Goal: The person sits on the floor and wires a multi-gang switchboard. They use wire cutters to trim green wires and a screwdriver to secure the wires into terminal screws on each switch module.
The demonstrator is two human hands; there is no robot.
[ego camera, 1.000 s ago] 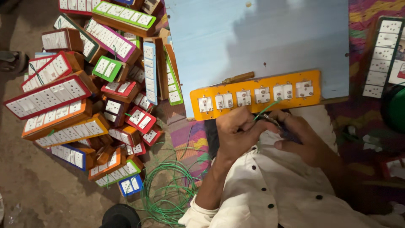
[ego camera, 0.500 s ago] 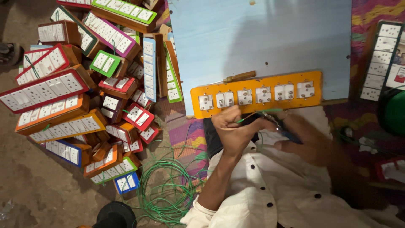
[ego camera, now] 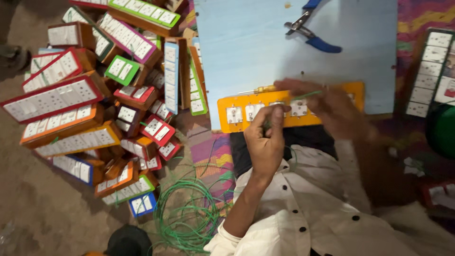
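An orange switch board (ego camera: 237, 113) with several white sockets lies along the near edge of a pale blue panel (ego camera: 246, 42). My left hand (ego camera: 265, 140) is closed in front of the board, pinching a thin green wire (ego camera: 310, 95). My right hand (ego camera: 332, 106), blurred by motion, reaches over the right half of the board and also grips that wire. A yellow-handled screwdriver (ego camera: 258, 89) lies just behind the board.
Blue-handled pliers (ego camera: 313, 35) rest on the panel's far part. A heap of wooden switch boards with coloured frames (ego camera: 95, 95) fills the left. A loose coil of green wire (ego camera: 189, 213) lies on the floor by my left elbow. Another switch board (ego camera: 429, 71) stands at the right.
The view has shifted, bringing the pliers into sight. My right hand has moved up and over the orange board, drawing the green wire out. My left hand stays closed near the board.
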